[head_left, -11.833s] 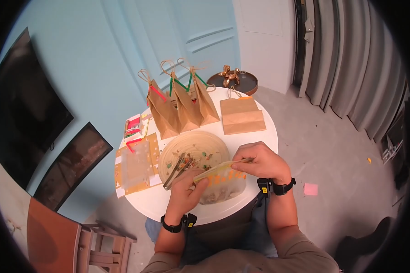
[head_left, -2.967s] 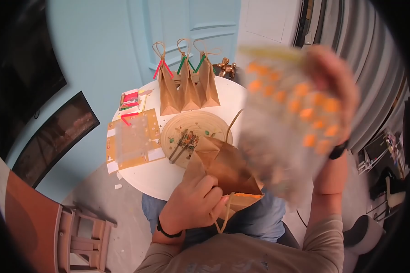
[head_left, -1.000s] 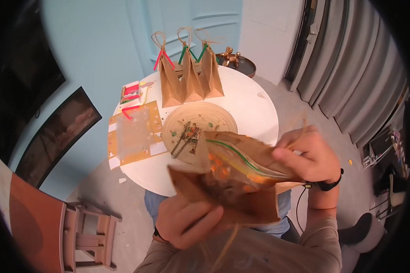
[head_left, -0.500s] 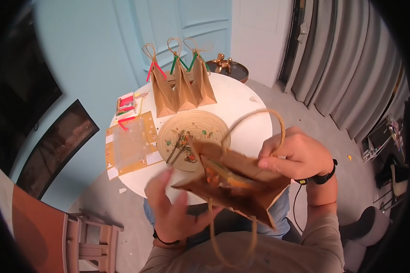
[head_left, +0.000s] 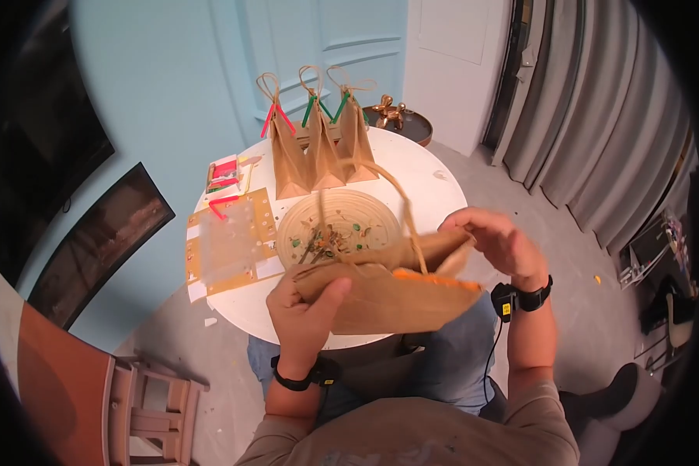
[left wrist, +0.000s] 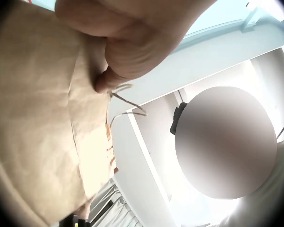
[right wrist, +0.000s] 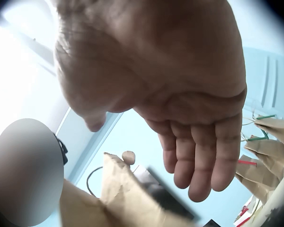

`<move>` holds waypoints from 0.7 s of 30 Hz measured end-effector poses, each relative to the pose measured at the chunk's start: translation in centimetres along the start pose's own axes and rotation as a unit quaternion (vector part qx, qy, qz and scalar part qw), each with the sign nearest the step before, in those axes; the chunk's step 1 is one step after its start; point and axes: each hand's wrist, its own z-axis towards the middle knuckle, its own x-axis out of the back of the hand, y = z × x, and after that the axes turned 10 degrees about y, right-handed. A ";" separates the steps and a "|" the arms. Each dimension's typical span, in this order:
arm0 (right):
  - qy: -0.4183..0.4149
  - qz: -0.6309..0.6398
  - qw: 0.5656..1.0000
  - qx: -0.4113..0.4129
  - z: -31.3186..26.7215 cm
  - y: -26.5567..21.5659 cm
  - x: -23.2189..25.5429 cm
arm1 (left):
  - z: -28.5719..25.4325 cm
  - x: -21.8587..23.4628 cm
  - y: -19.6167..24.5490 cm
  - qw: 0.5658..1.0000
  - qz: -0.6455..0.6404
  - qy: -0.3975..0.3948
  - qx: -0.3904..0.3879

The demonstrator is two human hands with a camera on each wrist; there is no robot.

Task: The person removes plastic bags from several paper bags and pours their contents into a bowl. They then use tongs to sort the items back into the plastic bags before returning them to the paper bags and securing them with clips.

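Above the front of the white round table (head_left: 431,186), a brown paper gift bag (head_left: 396,303) with twisted handles is held on its side. Orange trim lines its mouth edge. My left hand (head_left: 307,311) grips one end of it, thumb on the near face, as the left wrist view confirms with the thumb pressed on the paper bag (left wrist: 38,104). At the other end, my right hand (head_left: 505,245) has its fingers straight along the corner; in the right wrist view the right hand (right wrist: 180,99) shows an open palm. The bag's contents are hidden.
Three upright paper bags (head_left: 287,159) with red and green ties stand at the back. A round woven mat (head_left: 365,206) with tongs (head_left: 314,252) and scattered dried bits lies behind the held bag. Clear sheets (head_left: 229,241) and a small box (head_left: 224,172) lie at left.
Earlier both hands held a clear zip bag with orange print; the right hand then put it into the paper bag. Since then the right hand has left the handle, and the left hand has gripped the bag's end.
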 end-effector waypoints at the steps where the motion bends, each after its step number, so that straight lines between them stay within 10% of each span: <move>1: 0.011 0.003 1.000 0.020 -0.7 0.7 -0.7 | 0.1 -0.1 -0.2 0.999 -0.025 0.030 0.008; 10: 0.211 -0.011 0.976 0.048 -1.4 2.5 -3.9 | 0.8 -0.3 0.1 0.993 -0.115 -0.015 -0.006; 17: 0.006 -0.176 0.983 0.050 -2.0 4.1 -0.8 | 1.4 0.1 -2.6 0.992 -0.106 -0.036 0.053; 21: 0.164 -0.197 0.966 -0.004 -2.4 2.1 -0.9 | 1.9 0.2 -2.1 0.997 -0.054 -0.050 0.021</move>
